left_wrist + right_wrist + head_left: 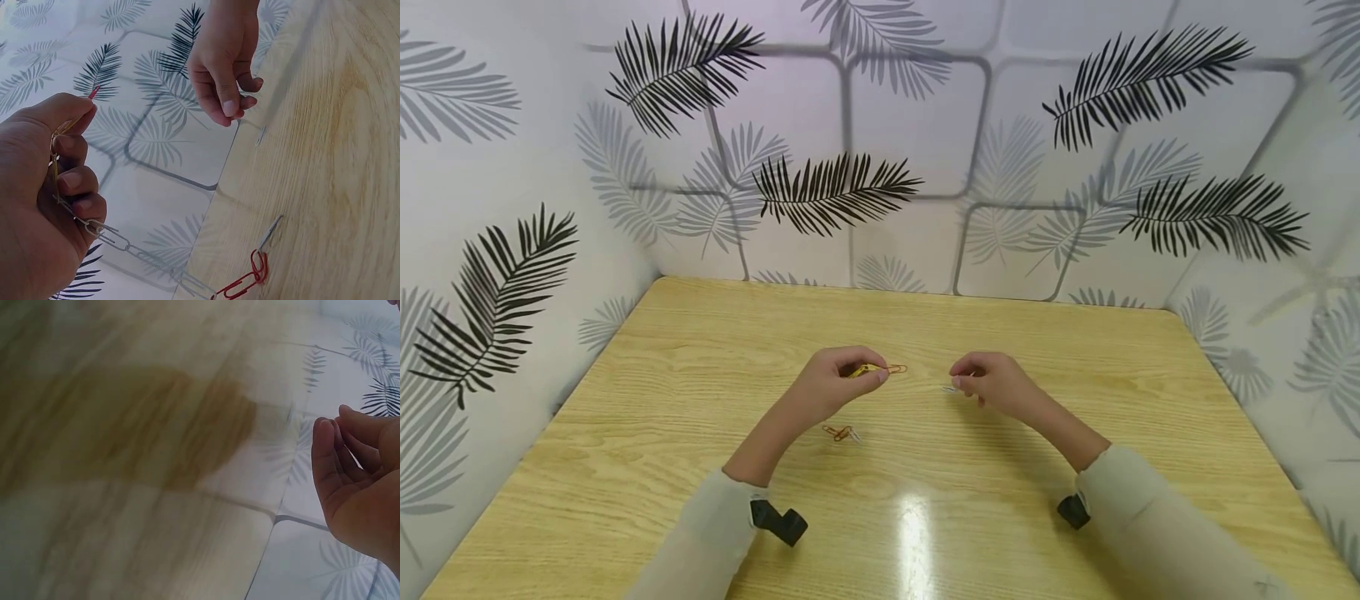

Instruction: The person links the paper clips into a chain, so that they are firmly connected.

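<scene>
My left hand pinches a red paper clip between thumb and forefinger. Linked to it, yellow paper clips run along the palm. Silver-white paper clips trail on from them below the curled fingers in the left wrist view. My right hand is over the table to the right, thumb and forefinger tips together; I cannot tell whether a thing is between them. A white paper clip shows right by those fingertips; in the left wrist view, that clip lies apart from the hand.
Nearer me, red paper clips and a white one lie on the wooden table, close by my left wrist. A wall with leaf patterns stands along the table's far edge.
</scene>
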Motion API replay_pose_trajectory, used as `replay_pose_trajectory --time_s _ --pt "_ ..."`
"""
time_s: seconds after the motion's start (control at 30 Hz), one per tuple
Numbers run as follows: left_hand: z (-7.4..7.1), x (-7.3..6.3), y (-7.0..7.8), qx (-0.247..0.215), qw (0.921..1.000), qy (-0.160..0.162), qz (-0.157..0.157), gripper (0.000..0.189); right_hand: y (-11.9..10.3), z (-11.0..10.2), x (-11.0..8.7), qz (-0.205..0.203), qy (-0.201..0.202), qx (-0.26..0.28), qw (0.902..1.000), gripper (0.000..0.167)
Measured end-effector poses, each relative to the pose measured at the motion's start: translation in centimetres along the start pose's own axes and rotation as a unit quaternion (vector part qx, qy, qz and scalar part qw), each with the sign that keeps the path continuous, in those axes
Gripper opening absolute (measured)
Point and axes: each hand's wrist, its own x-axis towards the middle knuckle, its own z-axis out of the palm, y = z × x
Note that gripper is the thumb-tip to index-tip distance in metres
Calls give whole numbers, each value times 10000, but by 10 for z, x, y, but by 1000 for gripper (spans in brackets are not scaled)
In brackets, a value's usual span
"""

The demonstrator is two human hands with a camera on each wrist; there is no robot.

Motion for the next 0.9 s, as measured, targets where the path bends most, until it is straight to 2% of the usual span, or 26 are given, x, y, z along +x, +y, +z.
replay_pose_trajectory --time_s 0.37,0.6,0.9 --pt "-4 0 -5 107 9999 -48 -95 14 18 8 12 264 -200 -455 9984 12" --pt "-4 0 -7 203 9997 -66 -67 15 18 10 15 -108 -133 -1232 9922 8" --pt "-5 -1 -8 293 9995 -91 -14 17 18 14 19 -100 -135 -1474 9889 5"
